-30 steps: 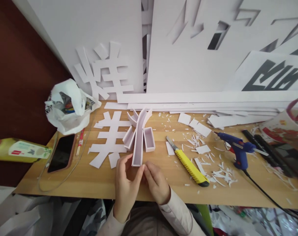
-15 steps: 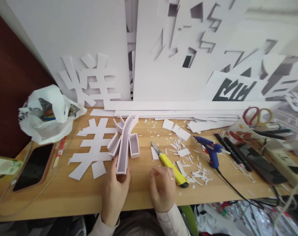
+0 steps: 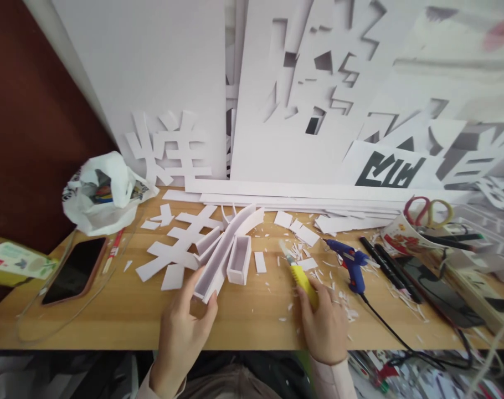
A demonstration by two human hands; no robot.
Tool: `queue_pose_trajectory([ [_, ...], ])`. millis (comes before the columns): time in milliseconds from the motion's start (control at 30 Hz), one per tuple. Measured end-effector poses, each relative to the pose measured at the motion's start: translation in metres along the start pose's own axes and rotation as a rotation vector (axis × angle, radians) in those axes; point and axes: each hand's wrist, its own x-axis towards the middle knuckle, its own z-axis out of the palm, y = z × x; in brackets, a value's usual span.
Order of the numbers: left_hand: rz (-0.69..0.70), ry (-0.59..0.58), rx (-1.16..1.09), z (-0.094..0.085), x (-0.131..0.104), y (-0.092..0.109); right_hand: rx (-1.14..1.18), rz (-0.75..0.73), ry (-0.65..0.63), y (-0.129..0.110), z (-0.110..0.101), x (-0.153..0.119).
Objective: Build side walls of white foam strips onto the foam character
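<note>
Between the thumb and fingers of my left hand is the near end of a white foam-board piece, built up with thin upright walls and side compartments. It lies tilted over the right part of a flat white cutout. My right hand is closed around the yellow utility knife, whose blade end points away from me and is blurred. White scraps lie just beyond the knife. A small white rectangle rests between the built-up piece and the knife.
A blue glue gun with a black cable lies right of my right hand, beside black markers and a cup with scissors. At the left are a phone and a white bag. Large white boards stand behind.
My right hand has moved right and taken hold of the yellow knife. The built-up piece, still in my left hand, and the flat cutout are now slanted to the right. The camera view has shifted.
</note>
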Motion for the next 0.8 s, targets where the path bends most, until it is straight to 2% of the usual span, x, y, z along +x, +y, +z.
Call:
queue_pose_trajectory([
  [167,0.126,-0.035,0.065,-0.032,0.003,0.005,-0.1,-0.04,0.055,0.014,0.0,0.006],
  [300,0.37,-0.081,0.172,-0.061,0.011,-0.001,-0.02,-0.058,0.087,0.011,-0.005,0.016],
  [433,0.608,-0.102,0.282,-0.079,0.03,-0.017,0.128,-0.092,0.15,0.001,-0.016,0.023],
  [600,0.834,-0.062,0.361,-0.084,0.049,-0.053,0.229,-0.042,0.141,-0.009,-0.016,0.02],
  [700,0.819,-0.106,0.384,-0.083,0.053,-0.078,0.257,-0.04,0.118,-0.015,-0.014,0.015],
  [800,0.705,-0.028,0.409,-0.082,0.057,-0.092,0.284,-0.029,0.099,-0.021,-0.014,0.011],
])
